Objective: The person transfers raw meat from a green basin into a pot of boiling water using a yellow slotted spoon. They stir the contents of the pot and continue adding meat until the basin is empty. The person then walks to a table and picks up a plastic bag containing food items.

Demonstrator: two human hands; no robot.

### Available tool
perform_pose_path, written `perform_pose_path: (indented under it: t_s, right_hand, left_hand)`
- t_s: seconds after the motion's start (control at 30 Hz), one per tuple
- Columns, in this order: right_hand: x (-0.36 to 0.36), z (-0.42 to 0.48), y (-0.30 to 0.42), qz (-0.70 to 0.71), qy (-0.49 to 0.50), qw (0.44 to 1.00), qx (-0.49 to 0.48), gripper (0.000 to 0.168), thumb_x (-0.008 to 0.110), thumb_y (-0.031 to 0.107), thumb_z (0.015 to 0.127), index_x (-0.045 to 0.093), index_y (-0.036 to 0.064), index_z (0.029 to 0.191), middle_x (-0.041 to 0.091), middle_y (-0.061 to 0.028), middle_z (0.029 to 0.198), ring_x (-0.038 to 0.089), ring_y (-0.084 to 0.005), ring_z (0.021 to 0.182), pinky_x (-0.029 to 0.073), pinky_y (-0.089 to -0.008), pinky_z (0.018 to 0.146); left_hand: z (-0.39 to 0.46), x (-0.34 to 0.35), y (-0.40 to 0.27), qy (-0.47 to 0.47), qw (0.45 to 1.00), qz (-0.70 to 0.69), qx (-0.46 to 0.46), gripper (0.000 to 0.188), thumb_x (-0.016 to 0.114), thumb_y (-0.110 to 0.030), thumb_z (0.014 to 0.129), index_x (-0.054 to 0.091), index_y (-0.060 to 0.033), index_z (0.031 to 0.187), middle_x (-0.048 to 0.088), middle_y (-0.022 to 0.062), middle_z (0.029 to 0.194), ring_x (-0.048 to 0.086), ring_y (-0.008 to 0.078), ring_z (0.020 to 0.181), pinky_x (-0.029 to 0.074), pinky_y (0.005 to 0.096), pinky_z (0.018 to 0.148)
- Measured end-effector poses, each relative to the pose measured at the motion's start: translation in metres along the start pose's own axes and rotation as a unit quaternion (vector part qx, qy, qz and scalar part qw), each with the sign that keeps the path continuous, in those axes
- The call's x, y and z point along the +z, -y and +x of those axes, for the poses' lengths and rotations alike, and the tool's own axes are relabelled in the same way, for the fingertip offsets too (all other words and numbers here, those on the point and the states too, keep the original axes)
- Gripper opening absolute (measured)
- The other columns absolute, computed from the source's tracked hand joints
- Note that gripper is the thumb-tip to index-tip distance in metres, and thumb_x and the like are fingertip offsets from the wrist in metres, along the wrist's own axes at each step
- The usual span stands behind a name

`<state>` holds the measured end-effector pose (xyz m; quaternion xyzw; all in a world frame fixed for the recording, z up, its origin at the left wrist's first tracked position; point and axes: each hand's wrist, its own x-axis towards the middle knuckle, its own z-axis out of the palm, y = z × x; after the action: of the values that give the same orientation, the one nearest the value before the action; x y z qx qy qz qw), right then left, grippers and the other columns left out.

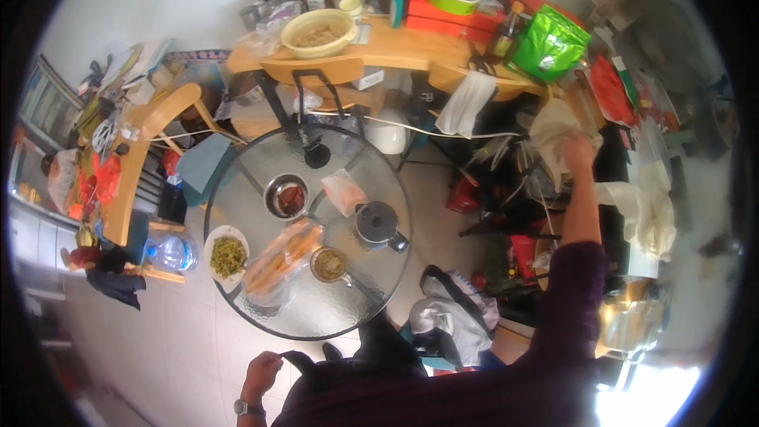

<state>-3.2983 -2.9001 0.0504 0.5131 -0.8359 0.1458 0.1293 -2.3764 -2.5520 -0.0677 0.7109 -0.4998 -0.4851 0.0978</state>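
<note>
With my right arm stretched out to the right, my right hand point(576, 153) is on a beige cloth point(554, 130) hanging by the wooden desk's right end; its fingers are blurred, so the grip is unclear. Low at the left, my left hand point(265, 366) pinches a dark strip of fabric point(299, 360) at my front. Before me stands a round glass table point(278, 320). It bears a steel bowl point(286, 197) of dark red food, a plate of chopped greens point(227, 255), a clear bag of orange-brown food point(283, 261), a cup point(329, 265), a pink-white packet point(344, 191) and a dark-lidded kettle point(378, 224).
The wooden desk point(391, 59) behind holds a yellow basin point(318, 33), jars and a green foil bag point(550, 42). White cords run below it. Piled clothes point(453, 320) lie right of the table. A water bottle point(172, 254) stands left, near wooden chairs point(172, 110).
</note>
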Motion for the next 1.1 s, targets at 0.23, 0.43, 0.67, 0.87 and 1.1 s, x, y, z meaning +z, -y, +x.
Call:
perform_pose_path:
  t_s: [0.23, 0.43, 0.67, 0.87, 1.1]
  right_hand:
    - [-0.025, -0.017, -0.059, -0.005, 0.03, 0.999, -0.01, 0.034, 0.064, 0.031, 0.096, 0.076, 0.006, 0.115, 0.072, -0.0215, 0.121, 0.068, -0.0429, 0.112, 0.053, -0.0523, 0.096]
    - [-0.071, -0.075, 0.036, 0.18, -0.09, 0.976, 0.085, 0.036, 0.066, 0.014, 0.095, 0.072, 0.005, 0.13, 0.072, -0.0199, 0.13, 0.068, -0.0351, 0.12, 0.052, -0.0423, 0.104]
    - [-0.183, -0.158, 0.103, 0.453, -0.227, 0.862, 0.003, 0.048, 0.069, 0.009, 0.098, 0.061, -0.002, 0.144, 0.054, -0.0138, 0.157, 0.06, -0.0241, 0.134, 0.051, -0.0374, 0.106]
    - [-0.312, -0.293, 0.168, 0.517, -0.333, 0.785, -0.079, 0.048, 0.064, -0.001, 0.099, 0.058, -0.003, 0.147, 0.05, -0.019, 0.158, 0.055, -0.0275, 0.139, 0.054, -0.0399, 0.107]
    - [-0.448, -0.426, 0.263, 0.59, -0.392, 0.685, -0.168, 0.062, 0.061, 0.031, 0.102, 0.049, -0.007, 0.15, 0.056, -0.0231, 0.15, 0.064, -0.0347, 0.128, 0.06, -0.0464, 0.098]
  left_hand:
    - [0.045, -0.004, 0.0, 0.059, 0.997, -0.014, 0.051, 0.022, 0.073, -0.014, 0.092, 0.074, 0.0007, 0.109, 0.078, 0.0143, 0.097, 0.074, 0.0225, 0.091, 0.058, 0.0344, 0.083]
    - [0.03, -0.017, -0.029, 0.059, 0.995, 0.005, 0.082, 0.018, 0.07, -0.006, 0.091, 0.075, -0.0008, 0.107, 0.078, 0.0136, 0.099, 0.075, 0.0225, 0.092, 0.058, 0.034, 0.084]
    - [0.035, -0.02, 0.028, 0.084, 0.992, -0.06, 0.078, 0.024, 0.06, 0.007, 0.093, 0.071, 0.0017, 0.113, 0.076, 0.0134, 0.101, 0.073, 0.0222, 0.096, 0.058, 0.0331, 0.085]
    - [0.012, -0.028, -0.016, 0.135, 0.975, -0.142, 0.109, 0.016, 0.067, -0.004, 0.101, 0.07, 0.0021, 0.115, 0.077, 0.0101, 0.1, 0.072, 0.0173, 0.096, 0.055, 0.0305, 0.086]
    - [-0.024, -0.04, -0.112, 0.24, 0.928, -0.031, 0.284, 0.032, 0.071, -0.016, 0.102, 0.068, -0.0014, 0.129, 0.075, 0.0084, 0.114, 0.069, 0.015, 0.106, 0.055, 0.0315, 0.091]
